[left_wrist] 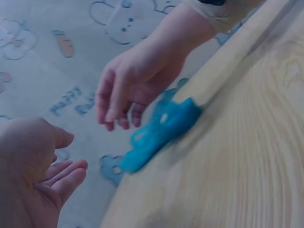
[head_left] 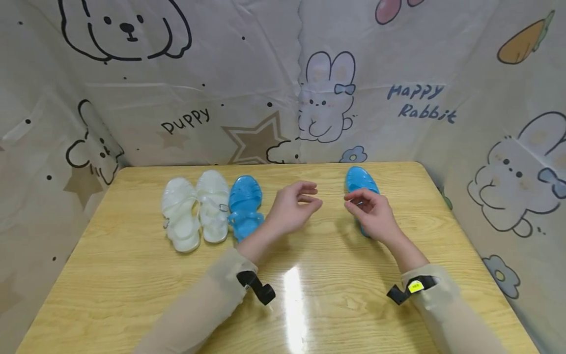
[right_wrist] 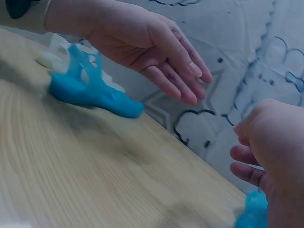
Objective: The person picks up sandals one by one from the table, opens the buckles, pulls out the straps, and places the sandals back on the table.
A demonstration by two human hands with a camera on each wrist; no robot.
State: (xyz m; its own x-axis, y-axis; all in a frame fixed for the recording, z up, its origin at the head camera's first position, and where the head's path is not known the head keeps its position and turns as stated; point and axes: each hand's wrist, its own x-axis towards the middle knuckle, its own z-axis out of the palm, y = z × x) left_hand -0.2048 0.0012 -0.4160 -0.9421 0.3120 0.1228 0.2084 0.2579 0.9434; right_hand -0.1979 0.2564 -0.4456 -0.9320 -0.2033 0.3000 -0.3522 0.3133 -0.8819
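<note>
My left hand [head_left: 292,207] hovers over the table just right of one blue jelly sandal [head_left: 245,196]; its fingers are loosely bent and hold nothing. Above the other blue sandal [head_left: 360,178], on the right side, hangs my right hand [head_left: 373,215], also holding nothing, and it hides part of that sandal. In the left wrist view the right-hand blue sandal [left_wrist: 164,130] lies below the right hand's fingers, apart from them. Left of the first blue sandal stand two whitish jelly sandals with buckles, an outer one [head_left: 181,231] and an inner one [head_left: 214,221], side by side with toes to the back.
All the sandals stand on a wood-grain table [head_left: 336,305] with a bright reflection at its front middle. A patterned cloth [head_left: 247,73] with cartoon drawings rises behind the table and along both sides.
</note>
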